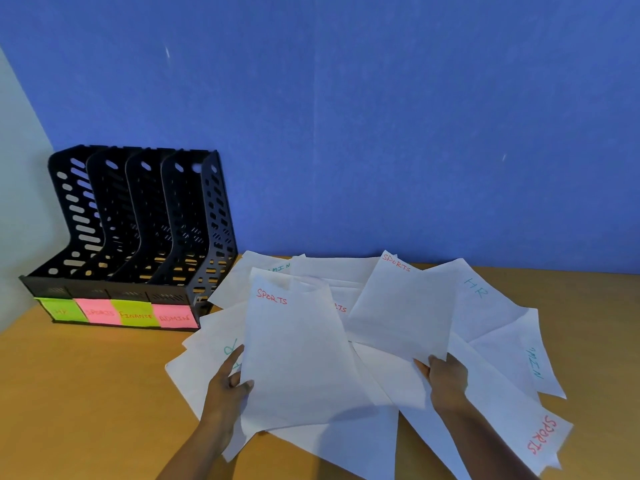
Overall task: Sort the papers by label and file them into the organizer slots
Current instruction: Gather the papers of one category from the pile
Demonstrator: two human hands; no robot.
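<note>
1. The left hand has its fingers pinched on one SPORTS sheet.
2. The right hand grips another SPORTS page.
3. Loose papers cover the surface beside the empty organizer.

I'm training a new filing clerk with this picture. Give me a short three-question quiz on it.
1. True or false: the black organizer already holds papers.
2. Which label is on both sheets held by the left hand and right hand? A) HR B) SPORTS C) FINANCE
3. Counting from the left, which slot carries the SPORTS sticky note?

Key: 1 false, the slots look empty; 2 B, on the left-hand sheet and right-hand sheet; 3 second.
</note>
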